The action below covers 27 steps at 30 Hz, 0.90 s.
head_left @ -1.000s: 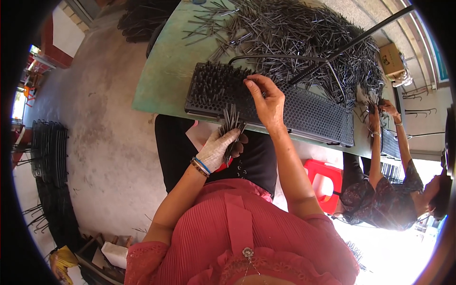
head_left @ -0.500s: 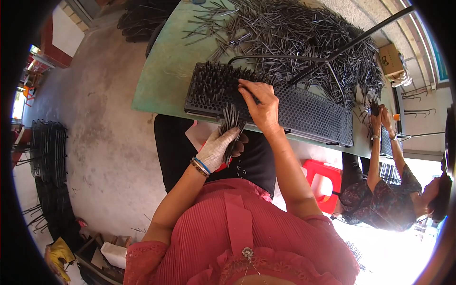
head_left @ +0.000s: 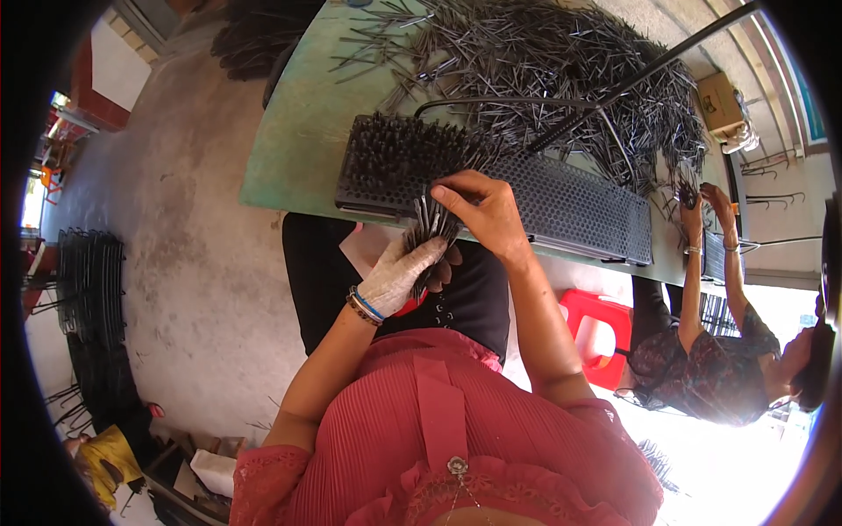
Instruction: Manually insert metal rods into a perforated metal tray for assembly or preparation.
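Observation:
My left hand (head_left: pixel 396 273), in a pale knit work glove, is closed around a bundle of thin dark rods (head_left: pixel 426 217) in front of my lap. Bare-skinned, my right hand (head_left: pixel 488 215) is at the upper ends of that bundle, thumb and fingers pinched together there. Whether it grips a single rod is too small to tell. Just beyond both hands lies a long black perforated tray (head_left: pixel 583 209) with rows of round holes. Short dark rods (head_left: pixel 395 151) stand upright and close together in its left part; the holes to the right show bare.
Behind the tray, a large heap of loose dark rods (head_left: pixel 561 66) covers much of the green table (head_left: pixel 294 158). A black metal frame (head_left: pixel 645 79) crosses above it. On the right, a co-worker (head_left: pixel 715 364) handles rods near a red stool (head_left: pixel 599 329). Black hooked racks (head_left: pixel 90 285) stand left.
My right hand has come back from the standing rods in the tray, down to the bundle's upper ends. My left hand keeps its hold on the bundle, nearly in place.

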Motion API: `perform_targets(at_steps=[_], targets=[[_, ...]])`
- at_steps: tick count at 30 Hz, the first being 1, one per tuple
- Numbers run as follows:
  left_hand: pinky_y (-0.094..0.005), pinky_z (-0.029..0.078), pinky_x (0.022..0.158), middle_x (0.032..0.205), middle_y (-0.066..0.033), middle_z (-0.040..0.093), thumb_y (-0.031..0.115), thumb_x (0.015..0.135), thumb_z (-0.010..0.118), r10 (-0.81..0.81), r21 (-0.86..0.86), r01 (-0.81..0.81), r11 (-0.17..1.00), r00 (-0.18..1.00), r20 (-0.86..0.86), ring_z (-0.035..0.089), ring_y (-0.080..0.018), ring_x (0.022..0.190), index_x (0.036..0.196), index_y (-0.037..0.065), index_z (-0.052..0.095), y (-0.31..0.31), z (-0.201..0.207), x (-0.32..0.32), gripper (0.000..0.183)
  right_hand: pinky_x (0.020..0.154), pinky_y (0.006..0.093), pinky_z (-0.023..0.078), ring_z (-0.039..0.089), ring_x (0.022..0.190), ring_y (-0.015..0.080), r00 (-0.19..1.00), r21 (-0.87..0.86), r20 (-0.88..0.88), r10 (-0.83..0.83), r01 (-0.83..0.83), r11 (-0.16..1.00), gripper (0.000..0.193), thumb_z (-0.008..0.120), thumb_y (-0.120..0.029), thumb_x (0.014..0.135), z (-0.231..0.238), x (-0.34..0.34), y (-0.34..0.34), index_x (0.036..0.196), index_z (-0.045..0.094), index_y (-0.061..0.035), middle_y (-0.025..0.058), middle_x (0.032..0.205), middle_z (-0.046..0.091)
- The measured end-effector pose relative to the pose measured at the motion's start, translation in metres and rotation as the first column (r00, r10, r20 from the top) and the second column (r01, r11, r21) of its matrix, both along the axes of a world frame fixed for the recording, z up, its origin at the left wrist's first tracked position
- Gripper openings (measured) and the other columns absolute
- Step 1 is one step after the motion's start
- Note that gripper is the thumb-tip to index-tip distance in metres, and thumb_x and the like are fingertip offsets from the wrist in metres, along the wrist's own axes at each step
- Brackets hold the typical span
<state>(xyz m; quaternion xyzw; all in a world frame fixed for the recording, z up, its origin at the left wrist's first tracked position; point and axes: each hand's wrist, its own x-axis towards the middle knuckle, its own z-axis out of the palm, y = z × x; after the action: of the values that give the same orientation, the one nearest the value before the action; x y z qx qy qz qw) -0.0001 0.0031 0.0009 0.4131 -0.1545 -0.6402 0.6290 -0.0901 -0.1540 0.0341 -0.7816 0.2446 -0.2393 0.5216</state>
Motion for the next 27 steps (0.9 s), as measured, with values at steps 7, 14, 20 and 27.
perform_targets(at_steps=[7, 14, 20, 27], targets=[[-0.0220, 0.047, 0.053, 0.086, -0.0047, 0.066, 0.037, 0.096, 0.057, -0.019, 0.036, 0.017, 0.999, 0.997, 0.073, 0.060, -0.0088, 0.063, 0.106, 0.005, 0.059, -0.003, -0.005, -0.003, 0.034, 0.062, 0.0230, 0.049, 0.061, 0.068, 0.0080, 0.990, 0.308, 0.003, -0.140, 0.132, 0.942, 0.025, 0.073, -0.019, 0.087, -0.010, -0.006, -0.006, 0.096, 0.072, 0.0044, 0.0064, 0.076, 0.070], [-0.0205, 0.044, 0.046, 0.086, -0.0053, 0.065, 0.038, 0.098, 0.055, 0.021, 0.083, -0.027, 0.996, 0.997, 0.076, 0.059, -0.0095, 0.058, 0.111, 0.006, 0.058, -0.005, -0.008, -0.006, 0.035, 0.059, 0.0217, 0.049, 0.062, 0.066, 0.0075, 0.986, 0.205, -0.117, -0.118, 0.140, 0.969, 0.023, 0.070, -0.018, 0.090, -0.007, -0.010, -0.006, 0.096, 0.071, 0.0042, 0.0054, 0.076, 0.070], [-0.0221, 0.044, 0.044, 0.086, -0.0072, 0.067, 0.038, 0.098, 0.055, 0.215, 0.137, -0.224, 0.965, 0.974, 0.073, 0.059, -0.0106, 0.055, 0.111, 0.006, 0.058, -0.006, -0.014, -0.014, 0.034, 0.061, 0.0222, 0.050, 0.063, 0.068, 0.0083, 0.983, 0.257, -0.084, -0.165, 0.182, 0.949, 0.023, 0.069, -0.017, 0.091, -0.011, -0.012, -0.001, 0.096, 0.070, 0.0047, 0.0058, 0.078, 0.070], [-0.0231, 0.046, 0.044, 0.087, -0.0087, 0.068, 0.039, 0.098, 0.055, 0.260, 0.204, -0.265, 0.942, 0.964, 0.055, 0.059, -0.0108, 0.055, 0.111, 0.006, 0.059, -0.006, -0.020, -0.012, 0.035, 0.072, 0.0234, 0.051, 0.064, 0.078, 0.0083, 0.902, 0.130, 0.233, -0.364, 0.342, 0.931, 0.018, 0.065, -0.013, 0.093, 0.001, -0.012, -0.006, 0.101, 0.067, 0.0037, 0.0066, 0.085, 0.071]])
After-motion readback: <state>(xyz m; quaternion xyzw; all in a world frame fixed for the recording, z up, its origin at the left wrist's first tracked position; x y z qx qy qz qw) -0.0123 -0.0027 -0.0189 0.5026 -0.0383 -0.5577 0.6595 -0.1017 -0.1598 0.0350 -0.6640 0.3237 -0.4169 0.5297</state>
